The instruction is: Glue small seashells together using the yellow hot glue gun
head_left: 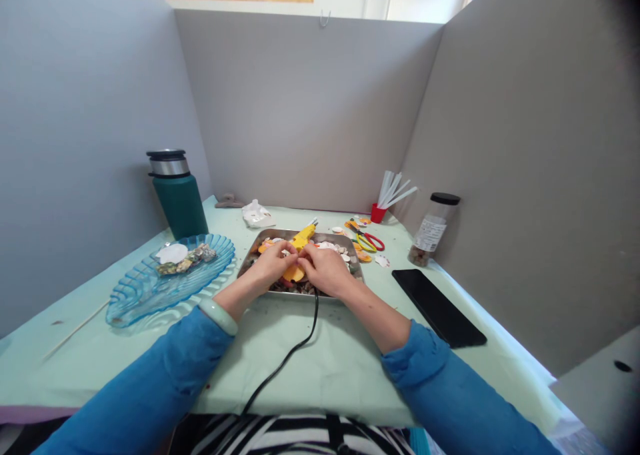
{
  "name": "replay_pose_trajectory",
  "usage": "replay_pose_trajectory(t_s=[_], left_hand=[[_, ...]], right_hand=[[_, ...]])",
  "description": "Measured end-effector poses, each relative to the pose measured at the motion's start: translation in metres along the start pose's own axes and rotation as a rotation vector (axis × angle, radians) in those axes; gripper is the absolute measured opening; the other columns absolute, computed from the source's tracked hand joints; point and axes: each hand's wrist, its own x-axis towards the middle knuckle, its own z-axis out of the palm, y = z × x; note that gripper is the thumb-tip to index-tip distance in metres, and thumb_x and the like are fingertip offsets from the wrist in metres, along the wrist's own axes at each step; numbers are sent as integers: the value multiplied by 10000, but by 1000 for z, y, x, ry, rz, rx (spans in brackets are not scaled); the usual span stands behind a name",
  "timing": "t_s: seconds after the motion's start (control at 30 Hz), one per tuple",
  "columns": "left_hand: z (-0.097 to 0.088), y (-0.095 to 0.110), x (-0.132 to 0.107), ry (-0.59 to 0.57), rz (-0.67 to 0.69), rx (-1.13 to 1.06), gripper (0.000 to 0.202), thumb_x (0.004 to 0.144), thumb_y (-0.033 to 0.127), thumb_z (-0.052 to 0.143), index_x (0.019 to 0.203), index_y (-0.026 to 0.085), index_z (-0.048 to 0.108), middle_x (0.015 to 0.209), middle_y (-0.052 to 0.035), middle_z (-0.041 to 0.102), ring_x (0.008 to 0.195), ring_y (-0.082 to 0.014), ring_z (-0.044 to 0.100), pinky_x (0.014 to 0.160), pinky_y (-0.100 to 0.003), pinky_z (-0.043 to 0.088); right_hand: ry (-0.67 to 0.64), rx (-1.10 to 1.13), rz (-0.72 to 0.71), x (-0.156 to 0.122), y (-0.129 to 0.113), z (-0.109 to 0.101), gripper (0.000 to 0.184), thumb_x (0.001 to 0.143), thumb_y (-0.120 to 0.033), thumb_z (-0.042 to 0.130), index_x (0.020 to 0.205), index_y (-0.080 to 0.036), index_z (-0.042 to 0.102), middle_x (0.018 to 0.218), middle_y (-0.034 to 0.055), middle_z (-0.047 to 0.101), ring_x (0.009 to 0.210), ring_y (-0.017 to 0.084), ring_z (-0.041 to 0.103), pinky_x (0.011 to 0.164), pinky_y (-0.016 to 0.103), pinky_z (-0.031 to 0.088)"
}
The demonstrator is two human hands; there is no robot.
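Note:
My left hand (pixel 274 263) and my right hand (pixel 325 268) meet over a metal tray (pixel 361 276), their fingertips pinched together. Whatever sits between the fingers is too small and too covered to make out. Just below the fingertips shows a yellow-orange, shell-like piece (pixel 294 274); I cannot tell whether it is held or lies in the tray. Behind the hands a yellow glue gun (pixel 304 236) rests across the tray, partly hidden. White and orange shell-like pieces (pixel 330 246) and small brown bits lie in the tray. A black cord (pixel 290 353) runs from there toward me.
At left are a blue shell-shaped plate (pixel 170 301) with packets, a green bottle (pixel 179 205) and a thin stick (pixel 75 329). At right are scissors (pixel 369 241), a red cup (pixel 378 213) of white sticks, a black-lidded jar (pixel 434 231) and a black phone-like slab (pixel 439 307). Grey panels surround the table.

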Motion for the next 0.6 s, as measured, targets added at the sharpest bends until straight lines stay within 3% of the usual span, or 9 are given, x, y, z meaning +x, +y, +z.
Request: replay_pose_trajectory(t_s=[0.6], left_hand=[[0,-2,1,6,1,-23,104,854,244,588,839,207,493,623,17,571,583,-146,594,439,-211,507]], right_hand=[[27,-16,24,0,0,1,218,965,-344,473,1016,-219,645,893,39,736,814,179,656,637,256,313]])
